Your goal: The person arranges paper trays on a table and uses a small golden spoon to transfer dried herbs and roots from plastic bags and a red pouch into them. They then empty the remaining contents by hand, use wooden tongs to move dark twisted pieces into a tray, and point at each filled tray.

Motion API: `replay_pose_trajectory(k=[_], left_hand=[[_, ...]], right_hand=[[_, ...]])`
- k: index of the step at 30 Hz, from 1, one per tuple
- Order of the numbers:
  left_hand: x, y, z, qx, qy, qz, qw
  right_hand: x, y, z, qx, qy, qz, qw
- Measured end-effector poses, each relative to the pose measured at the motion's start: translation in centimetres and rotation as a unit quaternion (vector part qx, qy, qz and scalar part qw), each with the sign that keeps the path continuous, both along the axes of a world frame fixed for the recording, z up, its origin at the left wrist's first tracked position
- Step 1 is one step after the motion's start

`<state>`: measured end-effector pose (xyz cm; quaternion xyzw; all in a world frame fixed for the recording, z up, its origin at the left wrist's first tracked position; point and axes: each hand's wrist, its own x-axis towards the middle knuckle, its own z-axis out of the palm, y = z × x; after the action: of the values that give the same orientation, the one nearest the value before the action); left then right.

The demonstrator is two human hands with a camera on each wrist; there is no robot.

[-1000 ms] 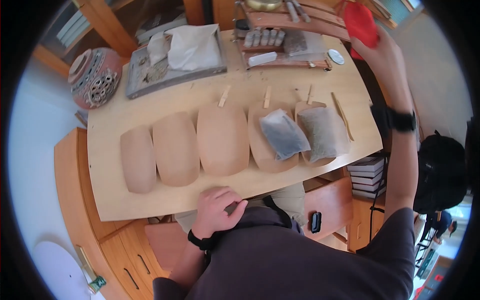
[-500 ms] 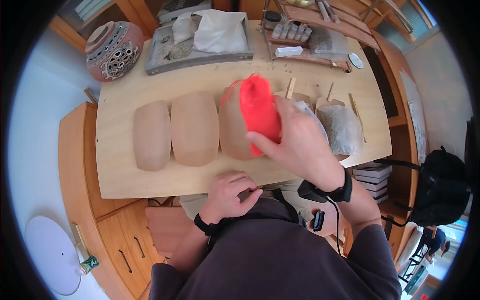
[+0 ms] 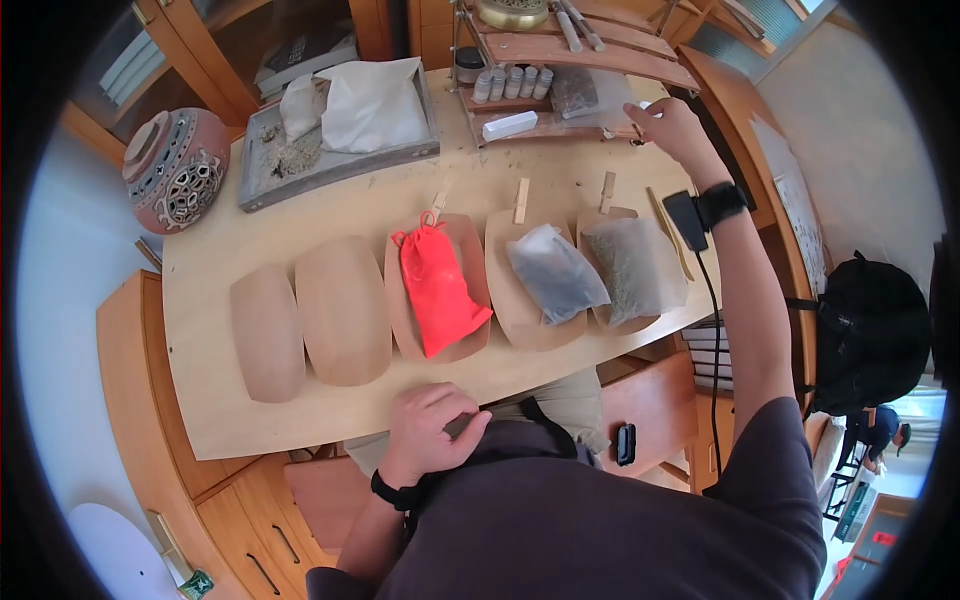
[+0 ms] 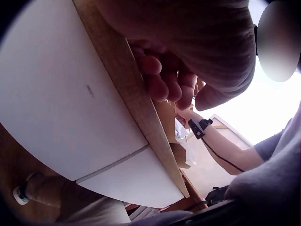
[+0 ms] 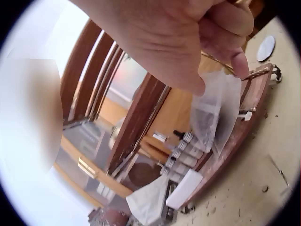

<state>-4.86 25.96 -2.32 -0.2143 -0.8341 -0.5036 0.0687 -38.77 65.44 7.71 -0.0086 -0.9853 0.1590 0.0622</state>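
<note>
A red drawstring pouch (image 3: 440, 290) lies in the middle brown paper tray (image 3: 478, 250). To its right, a frosted bag of dark contents (image 3: 555, 275) and a frosted bag of dried herbs (image 3: 640, 265) lie in two more trays. My right hand (image 3: 675, 135) reaches over the low wooden shelf rack at the back. Thumb and fingers are apart above a translucent bag (image 5: 214, 113) standing on the rack, with fingertips right at its top edge. My left hand (image 3: 430, 425), fingers loosely curled, rests at the table's front edge and holds nothing.
On the rack stand several small bottles (image 3: 512, 83) and a white box (image 3: 510, 125). A grey tray (image 3: 340, 165) with white cloth is at the back left, beside a patterned pot (image 3: 177, 170). Wooden clothespins (image 3: 522, 200) lie behind the trays; a cable hangs from my right wrist.
My right hand has brought the red pouch from the back right, laid it in the middle tray, let go, and moved back to the rack. My left hand has stayed in place.
</note>
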Motion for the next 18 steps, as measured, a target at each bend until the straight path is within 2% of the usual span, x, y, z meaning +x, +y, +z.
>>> replay_pose_trajectory(k=[3,9,12,15,18], left_hand=[[0.0,0.1,0.2,-0.012,-0.01,0.008,1.0],[-0.1,0.2,0.3,-0.022,-0.026,0.014,0.999],[-0.1,0.3,0.4,-0.018,-0.032,0.018,0.999],[0.0,0.5,0.4,-0.007,-0.044,0.026,0.999],[-0.2,0.4,0.7,-0.034,-0.038,0.019,0.999]], right_hand=[[0.1,-1.0,1.5,-0.105,-0.08,-0.055,0.99],[-2.2,-0.2,-0.3,-0.093,-0.067,-0.023,0.993],[-1.6,-1.3,-1.0,-0.234,0.0,-0.008,0.972],[-0.8,-1.0,-1.6,-0.222,0.095,0.082,0.967],[1.3,-1.5,-1.2,-0.319,0.112,0.127,0.932]])
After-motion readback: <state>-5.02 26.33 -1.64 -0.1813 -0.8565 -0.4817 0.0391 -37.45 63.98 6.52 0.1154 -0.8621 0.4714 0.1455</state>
